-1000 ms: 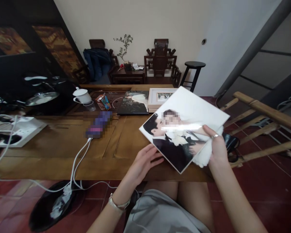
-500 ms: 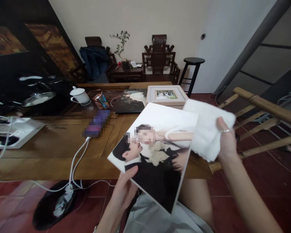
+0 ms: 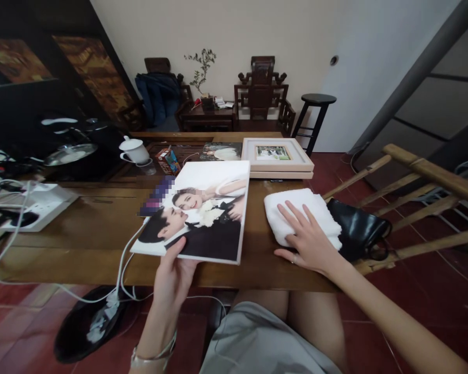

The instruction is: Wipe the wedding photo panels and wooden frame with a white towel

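Note:
My left hand (image 3: 175,272) grips a wedding photo panel (image 3: 214,244) by its near edge, thumb on the printed face and fingers beneath. The panel is tilted above the table, its picture side up, partly covering a phone (image 3: 158,195). To the right, a folded white towel (image 3: 281,213) lies on the wooden table (image 3: 253,259). My right hand (image 3: 308,241) rests flat on this towel with its fingers spread. Behind the towel, a light framed photo (image 3: 312,169) sits stacked on another frame, beside a dark photo panel (image 3: 232,151).
A black bag (image 3: 354,228) and a bamboo chair (image 3: 425,161) stand at the right. White cables (image 3: 120,259) hang over the table's front edge near a black bin (image 3: 74,327). A lidded white cup (image 3: 135,151), small box (image 3: 167,161) and power strip (image 3: 49,205) are on the left.
My right hand has brought the towel down onto the table and loosened its fingers. My left hand has moved the photo panel leftward and turned it flatter. The black bag has come into view.

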Motion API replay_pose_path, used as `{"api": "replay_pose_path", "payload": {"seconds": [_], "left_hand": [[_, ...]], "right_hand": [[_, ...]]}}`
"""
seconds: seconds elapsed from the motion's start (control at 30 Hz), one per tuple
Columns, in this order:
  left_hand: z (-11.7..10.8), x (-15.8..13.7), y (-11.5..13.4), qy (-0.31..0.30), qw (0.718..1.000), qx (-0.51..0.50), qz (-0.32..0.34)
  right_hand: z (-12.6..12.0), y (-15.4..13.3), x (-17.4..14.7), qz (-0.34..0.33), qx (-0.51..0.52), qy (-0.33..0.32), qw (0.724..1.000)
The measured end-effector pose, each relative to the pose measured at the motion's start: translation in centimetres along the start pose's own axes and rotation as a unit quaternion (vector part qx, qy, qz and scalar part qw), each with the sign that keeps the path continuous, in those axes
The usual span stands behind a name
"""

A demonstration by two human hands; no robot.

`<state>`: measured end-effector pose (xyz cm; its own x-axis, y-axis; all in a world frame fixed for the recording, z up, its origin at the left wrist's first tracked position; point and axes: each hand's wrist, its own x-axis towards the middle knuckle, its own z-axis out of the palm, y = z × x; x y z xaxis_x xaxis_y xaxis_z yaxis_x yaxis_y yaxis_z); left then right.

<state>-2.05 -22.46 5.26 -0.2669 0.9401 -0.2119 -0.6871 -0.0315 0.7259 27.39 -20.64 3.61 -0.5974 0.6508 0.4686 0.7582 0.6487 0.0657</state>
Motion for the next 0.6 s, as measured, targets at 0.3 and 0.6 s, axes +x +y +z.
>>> {"api": "replay_pose_path", "payload": {"seconds": [0.3,0.6], "left_hand": [[4.9,4.1,2.4,-0.073,0.996,0.023,0.044],[10.7,10.6,2.2,-0.168,0.978,0.059,0.109]], "right_hand": [[-5.5,-2.2,8.1,-0.076,0.045,0.064,0.994],[-0.7,-1.9,20.9,-0.009,-0.119,0.000,0.993]]}}
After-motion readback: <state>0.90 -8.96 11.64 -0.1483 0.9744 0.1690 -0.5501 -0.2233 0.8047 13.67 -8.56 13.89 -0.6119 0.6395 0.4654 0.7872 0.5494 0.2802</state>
